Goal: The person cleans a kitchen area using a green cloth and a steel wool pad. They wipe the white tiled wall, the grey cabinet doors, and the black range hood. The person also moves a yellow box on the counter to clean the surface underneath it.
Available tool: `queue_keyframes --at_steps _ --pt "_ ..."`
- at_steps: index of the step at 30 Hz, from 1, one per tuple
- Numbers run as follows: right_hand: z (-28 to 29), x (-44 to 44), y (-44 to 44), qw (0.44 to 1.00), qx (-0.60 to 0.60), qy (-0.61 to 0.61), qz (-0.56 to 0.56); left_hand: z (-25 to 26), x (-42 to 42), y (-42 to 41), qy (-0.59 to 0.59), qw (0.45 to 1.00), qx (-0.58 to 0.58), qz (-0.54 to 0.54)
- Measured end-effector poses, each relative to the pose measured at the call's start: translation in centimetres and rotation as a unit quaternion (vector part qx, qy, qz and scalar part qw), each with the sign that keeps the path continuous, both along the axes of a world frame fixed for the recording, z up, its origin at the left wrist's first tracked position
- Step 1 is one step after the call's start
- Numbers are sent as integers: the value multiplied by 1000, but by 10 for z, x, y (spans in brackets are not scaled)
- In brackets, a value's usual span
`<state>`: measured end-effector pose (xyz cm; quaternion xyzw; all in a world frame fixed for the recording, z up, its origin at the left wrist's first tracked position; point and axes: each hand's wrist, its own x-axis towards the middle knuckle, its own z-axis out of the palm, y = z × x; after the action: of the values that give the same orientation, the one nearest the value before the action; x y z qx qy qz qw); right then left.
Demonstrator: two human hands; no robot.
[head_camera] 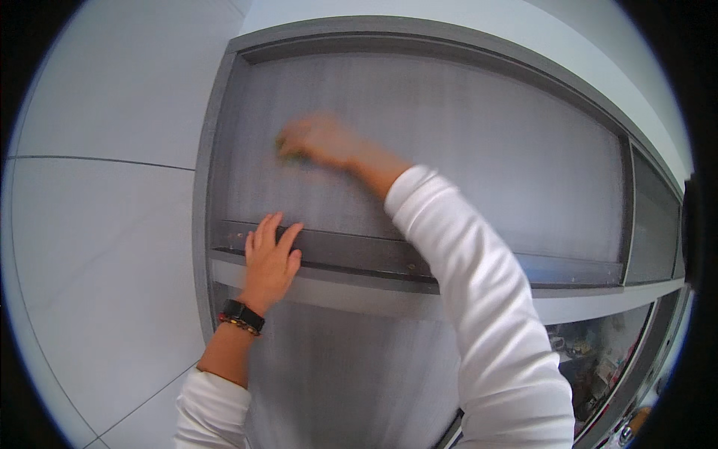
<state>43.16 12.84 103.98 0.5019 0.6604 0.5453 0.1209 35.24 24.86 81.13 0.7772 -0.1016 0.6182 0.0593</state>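
Observation:
My right hand (pixel 322 140) is blurred by motion in front of the upper grey panel (pixel 449 140). Its fingers are curled round a small greenish thing (pixel 294 160), too blurred to name, which seems to be against the panel. Lower down, my left hand (pixel 272 266) lies across the dark grey rail (pixel 353 250) along the panel's lower edge. Its fingers are spread, with nothing in them, and the fingertips reach just past the rail's top edge. A black wristband (pixel 242 315) and a beaded bracelet (pixel 238 324) circle the left wrist.
A raised grey frame (pixel 216 140) borders the panel, with large white tiles (pixel 101 241) on the left. Below the rail runs a pale ledge (pixel 364 297), then another grey panel (pixel 359 370). At the lower right, a glass pane (pixel 597 353) shows cluttered objects or their reflection.

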Motion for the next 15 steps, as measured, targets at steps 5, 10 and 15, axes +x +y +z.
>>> queue_keyframes --at_steps 5,10,15 --pt "77 0 18 896 434 11 -90 21 -12 -10 75 996 47 17" --pt "-16 -4 98 998 21 -53 -27 25 -10 -5 93 995 47 -4" --pt "78 -15 81 980 132 74 -125 20 -13 0 86 995 49 -4"
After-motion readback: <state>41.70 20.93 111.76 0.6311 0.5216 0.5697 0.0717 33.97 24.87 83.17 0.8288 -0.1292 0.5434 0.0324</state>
